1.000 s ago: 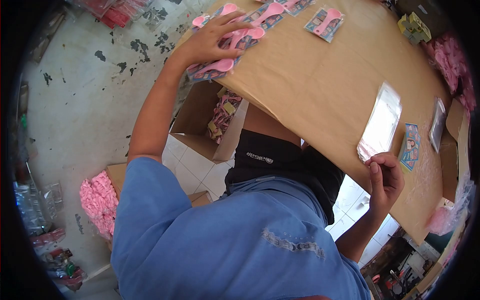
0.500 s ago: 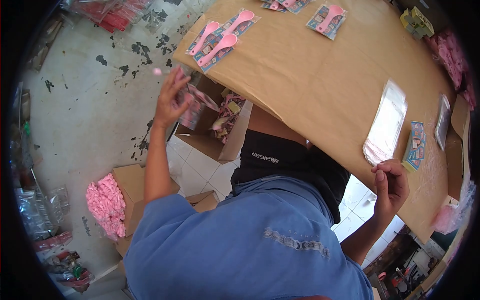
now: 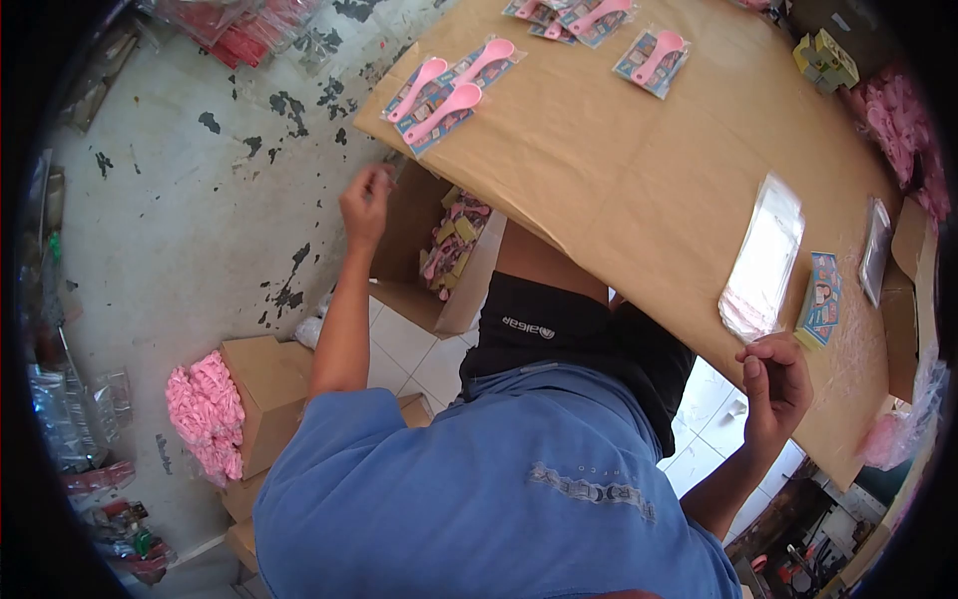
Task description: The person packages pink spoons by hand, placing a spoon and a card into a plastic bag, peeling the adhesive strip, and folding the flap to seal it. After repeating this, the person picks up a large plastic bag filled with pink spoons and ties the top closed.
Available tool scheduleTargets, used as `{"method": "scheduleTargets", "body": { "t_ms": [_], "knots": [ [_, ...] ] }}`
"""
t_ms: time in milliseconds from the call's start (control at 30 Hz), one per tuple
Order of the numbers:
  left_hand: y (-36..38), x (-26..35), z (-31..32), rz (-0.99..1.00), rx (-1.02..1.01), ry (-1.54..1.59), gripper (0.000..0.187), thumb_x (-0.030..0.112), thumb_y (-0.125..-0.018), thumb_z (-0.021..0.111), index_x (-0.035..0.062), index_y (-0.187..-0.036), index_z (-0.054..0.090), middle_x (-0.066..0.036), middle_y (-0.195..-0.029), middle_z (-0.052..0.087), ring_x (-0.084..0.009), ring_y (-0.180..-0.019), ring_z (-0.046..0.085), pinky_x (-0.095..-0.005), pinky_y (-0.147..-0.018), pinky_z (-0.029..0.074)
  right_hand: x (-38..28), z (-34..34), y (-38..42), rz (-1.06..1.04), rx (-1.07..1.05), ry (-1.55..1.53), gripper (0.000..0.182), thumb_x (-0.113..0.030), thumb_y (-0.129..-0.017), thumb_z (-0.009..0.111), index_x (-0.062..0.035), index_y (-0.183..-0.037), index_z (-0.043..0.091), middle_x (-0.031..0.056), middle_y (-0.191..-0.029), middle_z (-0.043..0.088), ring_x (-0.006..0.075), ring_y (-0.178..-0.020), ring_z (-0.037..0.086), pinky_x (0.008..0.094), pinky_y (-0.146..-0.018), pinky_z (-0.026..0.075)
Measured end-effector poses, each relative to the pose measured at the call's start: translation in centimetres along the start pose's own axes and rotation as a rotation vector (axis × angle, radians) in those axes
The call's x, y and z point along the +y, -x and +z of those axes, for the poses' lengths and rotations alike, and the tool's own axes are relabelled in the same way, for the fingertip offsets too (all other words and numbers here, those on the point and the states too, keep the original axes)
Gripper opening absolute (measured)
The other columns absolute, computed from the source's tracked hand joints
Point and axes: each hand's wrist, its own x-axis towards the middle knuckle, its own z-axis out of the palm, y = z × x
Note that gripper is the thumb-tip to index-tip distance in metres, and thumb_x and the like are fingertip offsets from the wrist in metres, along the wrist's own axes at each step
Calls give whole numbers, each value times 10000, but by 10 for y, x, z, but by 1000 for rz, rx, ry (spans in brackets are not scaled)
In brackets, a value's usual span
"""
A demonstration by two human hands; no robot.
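My left hand (image 3: 366,205) is over the open box (image 3: 414,299) below the table's left edge, its fingers curled together with nothing visible in them. Spoon packets and yellow pieces (image 3: 457,240) lie inside the box. At the near edge of the table, my right hand (image 3: 776,384) has its thumb against its curled fingers, beside the lower end of a stack of clear bags (image 3: 763,260). What its fingertips hold, if anything, is hidden. Right of the bags lies a stack of blue printed cards (image 3: 820,299). Three pink spoons on cards (image 3: 439,105) lie at the table's left corner.
A packed pink spoon (image 3: 654,62) and further packets (image 3: 579,18) lie on the brown table (image 3: 599,150). Yellow pieces (image 3: 826,62) and pink spoons (image 3: 893,120) are at the far right. A pink bundle (image 3: 205,414) sits beside a carton (image 3: 264,394) at lower left.
The packet at my left hand is no longer seen there, and its spread fingers have curled in. That hand has moved slightly right and down. My right hand is nearly unchanged.
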Motion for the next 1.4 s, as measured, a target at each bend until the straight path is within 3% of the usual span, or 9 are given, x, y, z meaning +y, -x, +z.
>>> {"method": "scheduleTargets", "body": {
  "t_ms": [100, 333, 433, 767, 867, 1067, 1167, 1200, 1400],
  "knots": [
    [-56, 52, 1, 192, 270, -57, 215, 190, -1035, 629, 18, -1136, 710, -73, -990, 713, -149, -927, 675, -313, -831, 527, -2, 0, -2, -50, -23, 20, 76, -5, -958, 712, 19, -1020, 675, 88, -942, 649, 124, -844, 630, 224, -701, 454],
    [-121, 140, 53, 645, -134, -455, 669, 456, -968, 710, 170, -1546, 528, -177, -1573, 506, -354, -1436, 485, -496, -1129, 402, 1, 3, -7, -80, -22, -14, 65, 10, -934, 733, 8, -988, 698, 71, -899, 662, 84, -737, 604, 213, -618, 422],
    [-125, 146, 75, 543, -476, -547, 669, 459, -972, 705, 204, -1561, 518, -173, -1613, 480, -386, -1469, 455, -533, -1153, 384, 10, 6, -9, -79, -56, -40, 66, 14, -924, 743, -3, -977, 707, 65, -887, 676, 65, -684, 562, 215, -590, 398],
    [-45, 104, 4, 500, -219, -348, 528, 211, -995, 688, 54, -1487, 576, -158, -1504, 602, -368, -1426, 516, -458, -1200, 380, 37, 25, -9, -60, -68, -216, 87, 37, -913, 745, 9, -988, 712, 80, -928, 707, 58, -671, 540, 215, -576, 381],
    [7, 46, -10, 369, -18, -158, 508, 270, -979, 716, 78, -1441, 632, -186, -1528, 573, -387, -1448, 489, -475, -1198, 371, 39, 25, -11, -82, -103, -217, 84, 45, -918, 736, 15, -993, 711, 80, -930, 702, 56, -687, 548, 212, -579, 381],
    [101, -49, -1, 161, -243, -550, 505, 242, -988, 712, 17, -1430, 620, -189, -1569, 535, -376, -1466, 482, -465, -1212, 358, 22, 19, -14, -68, -168, -150, 88, 33, -911, 749, 12, -989, 713, 93, -918, 701, 67, -652, 550, 213, -565, 381],
    [104, -74, 6, -31, -52, -384, 475, 207, -1004, 694, -22, -1412, 613, -188, -1557, 546, -347, -1440, 511, -455, -1202, 371, 18, 19, -11, -117, -156, -134, 91, 19, -899, 762, 3, -981, 725, 88, -885, 700, 69, -620, 528, 223, -547, 366],
    [88, -60, 11, -164, 94, -194, 429, 170, -1021, 665, -34, -1395, 611, -178, -1527, 571, -306, -1411, 537, -441, -1188, 389, 17, 19, -10, -114, -157, -137, 94, 15, -895, 767, -2, -981, 731, 81, -875, 700, 70, -617, 527, 225, -544, 366],
    [-63, 114, 35, 404, 319, 90, 467, 154, -1017, 646, -6, -1443, 543, -157, -1494, 569, -314, -1396, 522, -454, -1206, 356, 13, 25, -7, -104, -217, -110, 121, 2, -873, 790, -26, -985, 756, 59, -859, 707, 78, -605, 546, 234, -536, 380]
  ]
}}
